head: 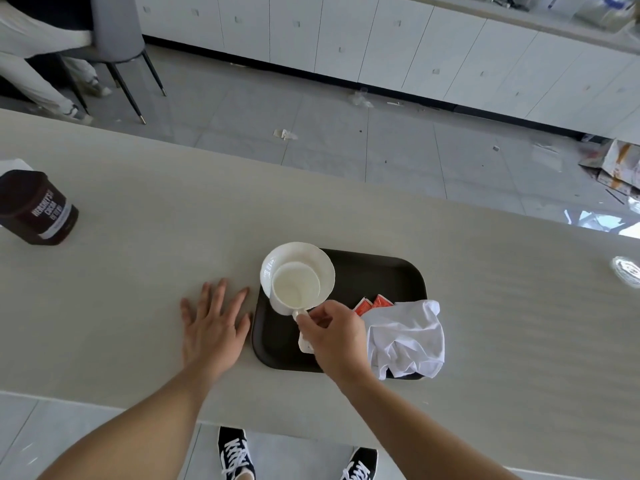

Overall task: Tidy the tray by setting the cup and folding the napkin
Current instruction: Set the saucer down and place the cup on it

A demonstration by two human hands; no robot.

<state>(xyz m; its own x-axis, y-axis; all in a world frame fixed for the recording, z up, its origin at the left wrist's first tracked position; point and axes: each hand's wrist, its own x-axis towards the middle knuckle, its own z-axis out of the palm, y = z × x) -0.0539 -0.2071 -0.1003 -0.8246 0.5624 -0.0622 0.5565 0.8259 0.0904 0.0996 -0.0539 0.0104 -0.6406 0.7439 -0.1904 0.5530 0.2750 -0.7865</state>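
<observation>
A dark tray [381, 275] lies on the pale table. At its far left corner a white saucer [311, 252] carries a white cup [296, 287], which looks empty. My right hand [334, 336] pinches the cup's handle at its near side. A crumpled white napkin [407, 341] lies over the tray's right near corner. Two orange-red sachets [372, 303] peek out beside the napkin. A small white object [304, 344] shows under my right hand; I cannot tell what it is. My left hand [213, 323] rests flat on the table left of the tray, fingers spread.
A brown cocoa tin [36, 207] stands at the table's far left. A glass rim [627, 270] shows at the right edge. Beyond the table are a tiled floor with litter, white cabinets, a chair and a person's legs at top left.
</observation>
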